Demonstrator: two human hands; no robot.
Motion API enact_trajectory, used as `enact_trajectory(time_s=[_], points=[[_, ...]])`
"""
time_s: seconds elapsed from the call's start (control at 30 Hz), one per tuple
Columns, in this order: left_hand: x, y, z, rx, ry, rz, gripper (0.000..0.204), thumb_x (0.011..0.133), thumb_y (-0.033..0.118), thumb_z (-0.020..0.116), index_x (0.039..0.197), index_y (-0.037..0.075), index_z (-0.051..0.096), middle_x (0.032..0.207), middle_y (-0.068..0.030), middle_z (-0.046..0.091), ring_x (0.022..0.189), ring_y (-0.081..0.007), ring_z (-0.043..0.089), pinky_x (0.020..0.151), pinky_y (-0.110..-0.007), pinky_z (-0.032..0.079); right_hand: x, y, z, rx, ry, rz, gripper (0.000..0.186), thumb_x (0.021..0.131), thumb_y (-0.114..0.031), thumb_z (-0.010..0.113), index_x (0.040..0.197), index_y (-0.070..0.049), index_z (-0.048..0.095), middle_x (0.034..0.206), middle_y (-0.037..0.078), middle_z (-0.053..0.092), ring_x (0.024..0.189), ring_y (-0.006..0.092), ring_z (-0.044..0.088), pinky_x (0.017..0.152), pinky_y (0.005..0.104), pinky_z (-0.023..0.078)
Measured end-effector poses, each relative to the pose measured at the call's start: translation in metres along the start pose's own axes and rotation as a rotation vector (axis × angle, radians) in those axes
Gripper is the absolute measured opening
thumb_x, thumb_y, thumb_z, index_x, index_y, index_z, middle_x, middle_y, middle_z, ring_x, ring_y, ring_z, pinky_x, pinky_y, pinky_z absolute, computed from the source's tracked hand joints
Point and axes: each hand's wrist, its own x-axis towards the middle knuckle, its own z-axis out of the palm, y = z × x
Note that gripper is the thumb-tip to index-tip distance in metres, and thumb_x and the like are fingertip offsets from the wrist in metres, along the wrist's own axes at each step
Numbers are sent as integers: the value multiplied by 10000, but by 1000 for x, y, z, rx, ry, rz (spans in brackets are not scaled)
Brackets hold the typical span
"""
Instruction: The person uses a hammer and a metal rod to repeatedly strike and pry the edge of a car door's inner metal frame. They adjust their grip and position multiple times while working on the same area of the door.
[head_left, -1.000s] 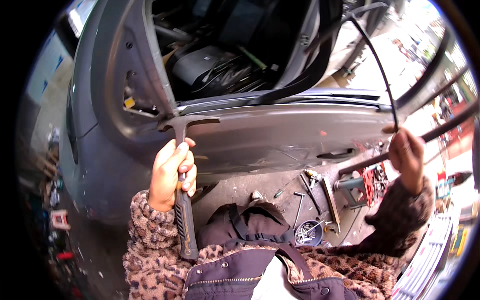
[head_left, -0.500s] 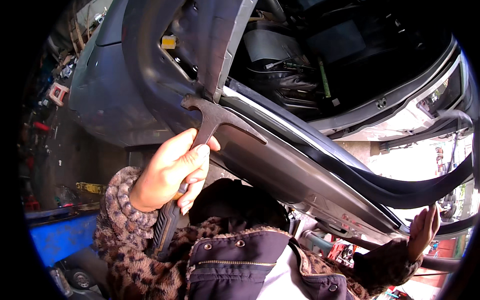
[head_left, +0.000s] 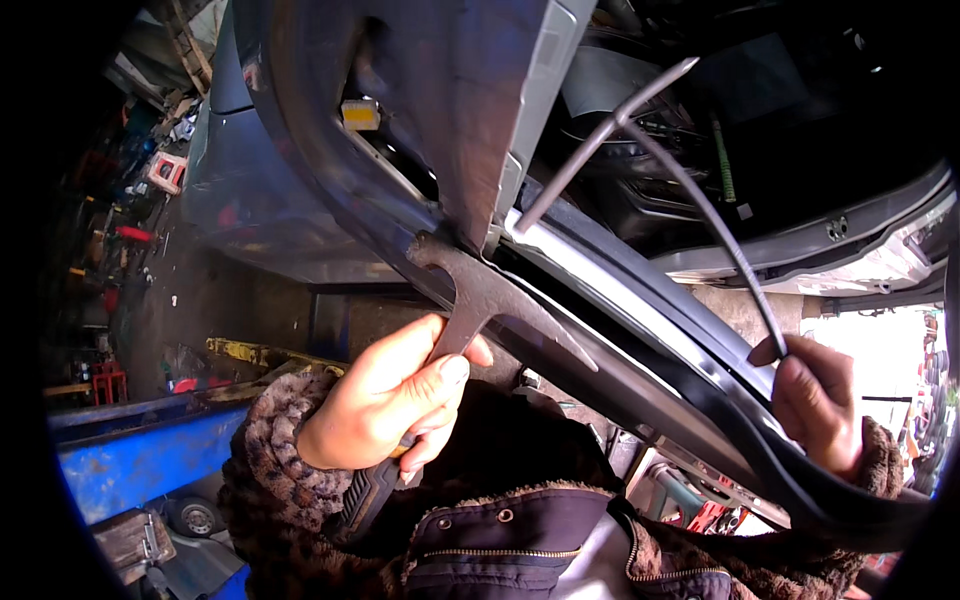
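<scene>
My left hand (head_left: 390, 405) is closed round a hammer (head_left: 482, 290), gripping it just below the head. The head has one blunt end and one long pointed end, and it lies in view against the grey car body's lower edge (head_left: 590, 385). My right hand (head_left: 822, 405) grips the end of a long thin metal rod (head_left: 738, 255) with a slanting crosspiece at its far end. One tip of the crosspiece is by the bright metal sill (head_left: 560, 245), at the foot of the upright grey panel (head_left: 480, 130); whether they touch I cannot tell.
A loose black rubber strip (head_left: 760, 450) curves along the sill and past my right wrist. The dark car interior, with a green-handled tool (head_left: 722, 160), lies beyond. To the left stand a blue metal beam (head_left: 150, 465), a red stand (head_left: 167, 172) and scattered tools.
My right hand has come up from the far right and now holds the metal rod, which was not in view before. The hammer and left hand appear slightly lower and further right in view.
</scene>
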Motion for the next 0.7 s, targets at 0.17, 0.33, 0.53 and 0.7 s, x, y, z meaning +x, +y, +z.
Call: enact_trajectory(time_s=[0.17,0.33,0.53,0.7], points=[[7,-3,7,-3,37,5,242,1094,200,401,1213,-5,450,642,-14,423,403,-105,437,398,-236,388,12,13,-8,-67,-75,35,366,1046,-280,541,1152,56,636,566,-74,439,495,20,352,484,217,265],[14,-1,9,5,57,-32,260,1096,218,398,1190,-16,460,626,-16,422,384,-104,425,386,-239,381,11,13,-11,-105,-25,-14,366,1050,-271,535,1165,61,635,555,-71,452,488,17,360,482,217,284],[17,7,14,-2,67,-77,291,1095,248,403,1176,-26,461,623,-16,414,373,-103,418,384,-244,394,7,11,-16,-84,-24,41,375,1049,-263,538,1179,77,630,556,-59,491,487,21,392,491,203,305],[15,7,16,-62,74,-97,293,1094,256,404,1151,-25,464,622,-13,403,376,-102,416,385,-253,407,3,9,-13,-58,-13,54,396,1052,-277,527,1191,84,612,572,-59,479,504,16,388,492,203,283]])
